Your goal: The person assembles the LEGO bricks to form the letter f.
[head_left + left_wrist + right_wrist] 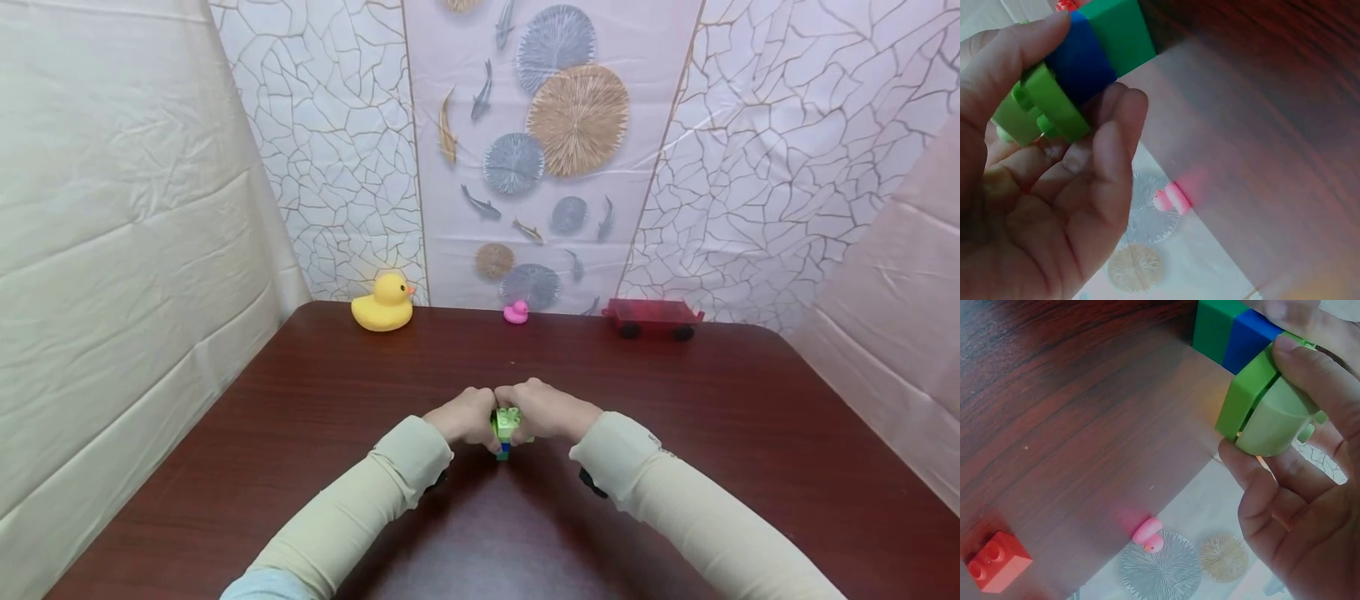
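Observation:
Near the middle of the table, both hands hold one stack of toy building bricks (507,423). It joins a dark green brick (1122,34), a blue brick (1250,340), a bright green piece (1247,390) and a pale green rounded brick (1275,422) with studs. My left hand (467,415) grips the stack, its thumb against the blue brick and its fingers on the opposite side. My right hand (553,411) pinches the pale and bright green end between thumb and fingers. In the head view the hands hide much of the stack and meet at the fingertips.
Along the back edge of the dark wooden table (300,467) stand a yellow rubber duck (384,304), a small pink duck (516,312) and a red wagon (652,317) with black wheels. A red studded piece (999,559) shows in the right wrist view. Curtains surround the table.

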`<state>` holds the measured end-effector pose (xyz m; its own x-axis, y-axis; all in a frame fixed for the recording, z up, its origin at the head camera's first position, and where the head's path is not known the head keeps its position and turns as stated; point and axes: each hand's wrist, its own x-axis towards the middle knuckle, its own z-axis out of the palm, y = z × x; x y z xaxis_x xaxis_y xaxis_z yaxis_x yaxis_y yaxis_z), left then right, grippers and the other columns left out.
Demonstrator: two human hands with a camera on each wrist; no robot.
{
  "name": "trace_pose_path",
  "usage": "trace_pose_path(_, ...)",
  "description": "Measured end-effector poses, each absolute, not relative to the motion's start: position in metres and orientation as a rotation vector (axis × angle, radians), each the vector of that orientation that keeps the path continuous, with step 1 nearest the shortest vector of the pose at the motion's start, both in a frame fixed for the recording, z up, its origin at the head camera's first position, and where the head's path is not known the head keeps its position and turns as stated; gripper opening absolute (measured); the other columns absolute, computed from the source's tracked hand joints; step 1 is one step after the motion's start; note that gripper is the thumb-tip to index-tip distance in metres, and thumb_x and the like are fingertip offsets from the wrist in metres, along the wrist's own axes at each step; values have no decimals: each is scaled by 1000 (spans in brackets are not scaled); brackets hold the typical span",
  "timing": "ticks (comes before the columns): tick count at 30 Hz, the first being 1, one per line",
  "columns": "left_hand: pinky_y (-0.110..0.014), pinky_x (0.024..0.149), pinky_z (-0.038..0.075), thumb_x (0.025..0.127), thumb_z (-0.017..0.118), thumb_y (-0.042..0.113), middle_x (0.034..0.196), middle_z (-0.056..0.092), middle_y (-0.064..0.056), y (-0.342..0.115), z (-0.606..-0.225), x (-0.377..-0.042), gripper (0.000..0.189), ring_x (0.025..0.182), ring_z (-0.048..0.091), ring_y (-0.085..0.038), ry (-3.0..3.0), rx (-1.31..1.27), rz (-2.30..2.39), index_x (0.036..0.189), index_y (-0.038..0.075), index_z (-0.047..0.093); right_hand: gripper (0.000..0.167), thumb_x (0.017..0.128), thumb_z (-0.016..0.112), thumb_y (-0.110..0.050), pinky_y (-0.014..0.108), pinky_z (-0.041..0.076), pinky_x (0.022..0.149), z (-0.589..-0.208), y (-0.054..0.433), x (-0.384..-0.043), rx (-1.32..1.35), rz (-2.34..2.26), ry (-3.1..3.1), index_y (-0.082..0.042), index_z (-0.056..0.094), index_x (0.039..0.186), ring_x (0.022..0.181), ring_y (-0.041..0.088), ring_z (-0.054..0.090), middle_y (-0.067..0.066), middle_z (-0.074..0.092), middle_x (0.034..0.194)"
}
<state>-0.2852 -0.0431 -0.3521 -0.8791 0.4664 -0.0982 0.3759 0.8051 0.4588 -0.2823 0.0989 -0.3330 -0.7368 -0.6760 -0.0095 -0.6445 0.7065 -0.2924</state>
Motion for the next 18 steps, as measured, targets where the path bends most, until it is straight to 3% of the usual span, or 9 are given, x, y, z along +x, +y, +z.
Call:
trace_pose_path(4, -22, 52, 41, 57, 81, 23, 61, 56, 4, -44, -346, -286, 26, 58, 49, -11, 2779, 656, 665, 69, 12, 60, 33, 61, 79, -15, 23, 43, 61, -333, 99, -281, -1026, -436, 2806, -17, 53, 81, 67, 10, 49, -9, 51, 70)
trace_pose_path(13, -22, 49, 40, 60, 79, 20, 55, 54, 4, -39, -341, -290, 19, 55, 46, -11, 2840, 690, 574, 62, 11, 62, 35, 62, 79, -21, 25, 42, 57, -335, 102, -279, -890, -458, 2882, -14, 52, 84, 63, 11, 49, -6, 51, 69)
trace_pose_path(18, -23, 53, 40, 58, 81, 20, 60, 54, 5, -37, -341, -290, 22, 58, 47, -11, 2859, 672, 529, 67, 10, 64, 50, 66, 76, -29, 30, 45, 68, -324, 118, -282, -881, -430, 2868, -7, 57, 107, 77, 17, 56, 3, 62, 89)
